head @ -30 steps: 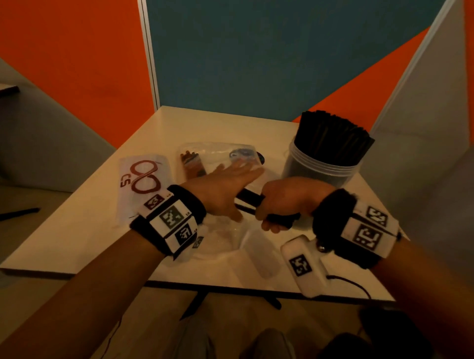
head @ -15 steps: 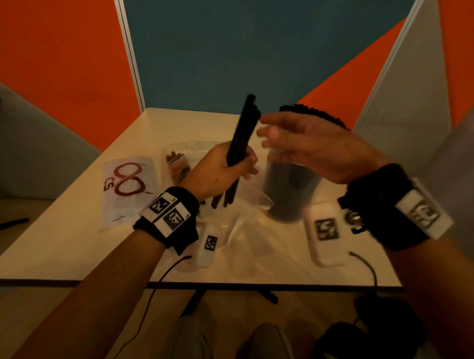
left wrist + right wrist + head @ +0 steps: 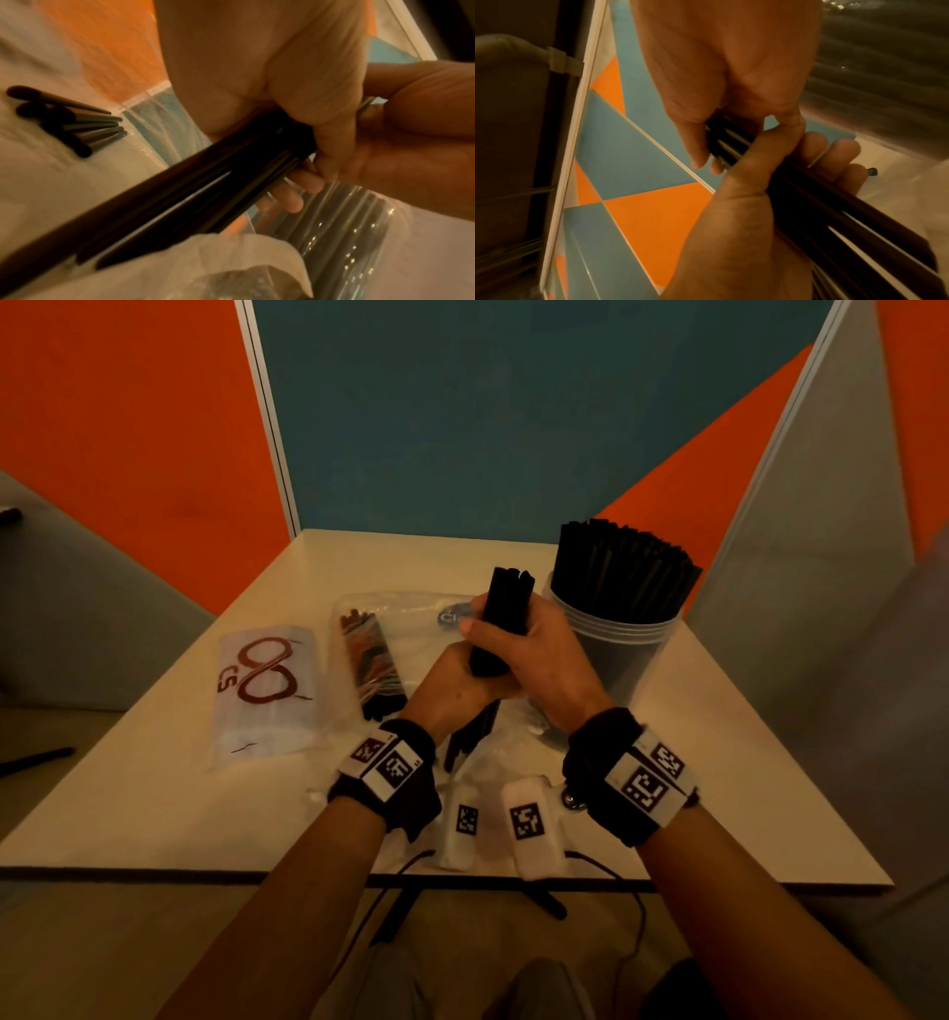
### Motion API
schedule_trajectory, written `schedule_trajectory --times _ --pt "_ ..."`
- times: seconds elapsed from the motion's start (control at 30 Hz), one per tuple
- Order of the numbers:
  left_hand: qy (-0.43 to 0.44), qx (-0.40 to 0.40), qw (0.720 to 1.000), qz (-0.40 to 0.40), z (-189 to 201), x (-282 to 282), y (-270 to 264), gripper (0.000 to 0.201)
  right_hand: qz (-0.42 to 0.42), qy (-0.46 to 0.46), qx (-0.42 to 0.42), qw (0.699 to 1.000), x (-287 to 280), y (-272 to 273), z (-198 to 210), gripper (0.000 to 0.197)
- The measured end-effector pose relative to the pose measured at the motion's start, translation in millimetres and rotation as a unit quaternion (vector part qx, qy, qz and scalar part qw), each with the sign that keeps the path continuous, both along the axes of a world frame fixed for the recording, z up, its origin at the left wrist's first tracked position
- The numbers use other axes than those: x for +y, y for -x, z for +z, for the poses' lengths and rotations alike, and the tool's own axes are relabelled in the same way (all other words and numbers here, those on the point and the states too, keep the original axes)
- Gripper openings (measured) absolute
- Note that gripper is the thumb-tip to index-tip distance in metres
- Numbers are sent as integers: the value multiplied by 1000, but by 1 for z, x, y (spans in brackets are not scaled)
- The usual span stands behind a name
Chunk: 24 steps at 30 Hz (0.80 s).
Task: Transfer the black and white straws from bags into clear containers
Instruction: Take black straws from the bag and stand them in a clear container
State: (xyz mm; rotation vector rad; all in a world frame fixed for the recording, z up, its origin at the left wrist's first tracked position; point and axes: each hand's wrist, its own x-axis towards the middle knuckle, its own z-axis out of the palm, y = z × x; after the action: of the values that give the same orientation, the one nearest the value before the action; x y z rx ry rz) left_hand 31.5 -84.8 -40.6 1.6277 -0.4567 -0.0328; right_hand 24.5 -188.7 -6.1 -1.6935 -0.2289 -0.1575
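Just left of the clear container (image 3: 613,634) in the head view, both hands grip one bundle of black straws (image 3: 506,618). The left hand (image 3: 452,693) wraps the lower part; the right hand (image 3: 534,652) curls round the middle, directly above it. The bundle is made of thin, smooth, matte black tubes. Its long axis stands nearly upright, with the top tilted slightly toward the container and the lower ends reaching down to crinkled clear plastic on the pale table (image 3: 154,778). The container is a ribbed, transparent round tub, packed with upright black straws. Farther left of the container lie a clear bag of straws (image 3: 369,660) and a flat bag printed with a red figure eight (image 3: 264,685).

Left wrist view: the bundle (image 3: 180,192) runs diagonally from lower left to the closed left-hand fingers (image 3: 318,113). The right hand (image 3: 411,142) is clasped just beyond them. Loose black straws (image 3: 72,121) lie on the white surface, possibly inside a bag; motion blur leaves this unclear.

Right wrist view: the right thumb (image 3: 757,172) presses across the glossy tubes (image 3: 834,203). Left-hand fingers (image 3: 695,142) close on the same bundle beyond it.
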Motion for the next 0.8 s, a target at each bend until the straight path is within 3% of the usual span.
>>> schedule_trajectory --times 0.17,0.3,0.4,0.57,0.7,0.8 --pt "-26 -21 999 4 -5 2 1 35 32 20 5 999 3 1 -6 19" --pt "-20 -36 999 -10 9 5 7 35 68 30 -5 997 -3 9 13 18" --pt "-25 -79 996 16 34 6 10 28 51 -4 -102 993 -16 16 52 6" --pt "19 -124 992 31 58 -7 -5 43 -16 -111 -228 967 -70 27 132 7" --pt "-95 -146 983 52 52 -26 -20 63 -86 -136 -245 956 -114 9 144 3" --pt "-209 -190 959 39 49 -38 -23 55 -134 -146 -223 955 -130 -8 126 8"
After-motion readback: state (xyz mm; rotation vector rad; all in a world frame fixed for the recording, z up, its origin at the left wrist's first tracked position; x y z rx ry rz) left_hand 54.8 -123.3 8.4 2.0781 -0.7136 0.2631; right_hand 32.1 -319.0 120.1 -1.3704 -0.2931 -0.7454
